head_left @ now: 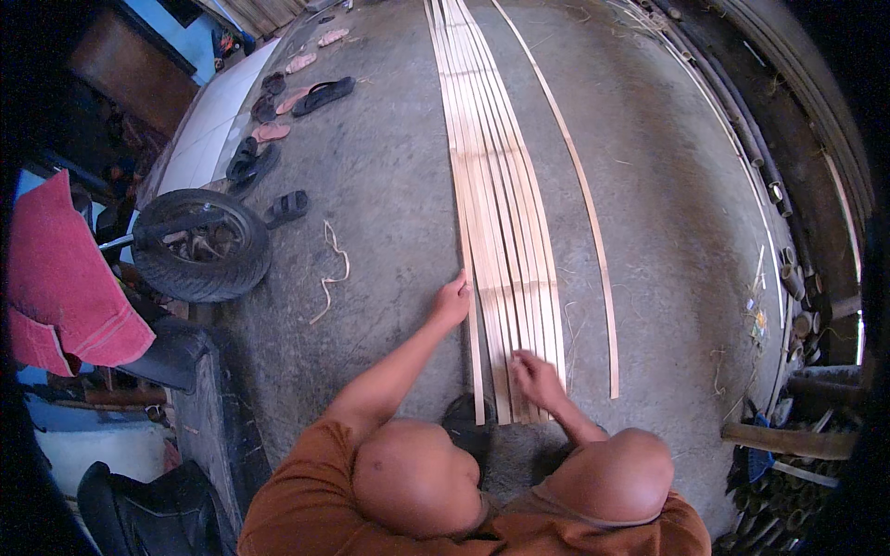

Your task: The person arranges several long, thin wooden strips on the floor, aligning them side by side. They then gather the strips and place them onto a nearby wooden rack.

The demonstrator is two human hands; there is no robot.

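Bamboo strips [482, 185] lie side by side on the concrete floor [389, 157], running lengthwise away from the person, with darker node lines crossing them at intervals. Their near ends sit just in front of the person's bent knees [408, 477], and the leftmost strip [476, 371] stands a little apart from the rest there. The left hand [451, 303] is at the left edge of the bundle, fingers closed, thumb and fingers pinching the leftmost strip. The right hand [539, 380] is above the near part of the bundle, its fingers curled inward (it is somewhat blurred, so I cannot tell whether it pinches a strip or only hovers).

To the right of the bundle, a single strip [603, 278] lies well apart in a gentle curve, the bend at least partly due to the lens. On the left, a curled shaving [347, 266] lies on the concrete, near a black-tyred wheel [148, 273]. Beyond the wheel, black sandals [324, 95] and pink ones are scattered along a white-tiled step [218, 116]. A pinkish-red cloth [69, 278] hangs at the far left. Bamboo poles [742, 125] line the right side.
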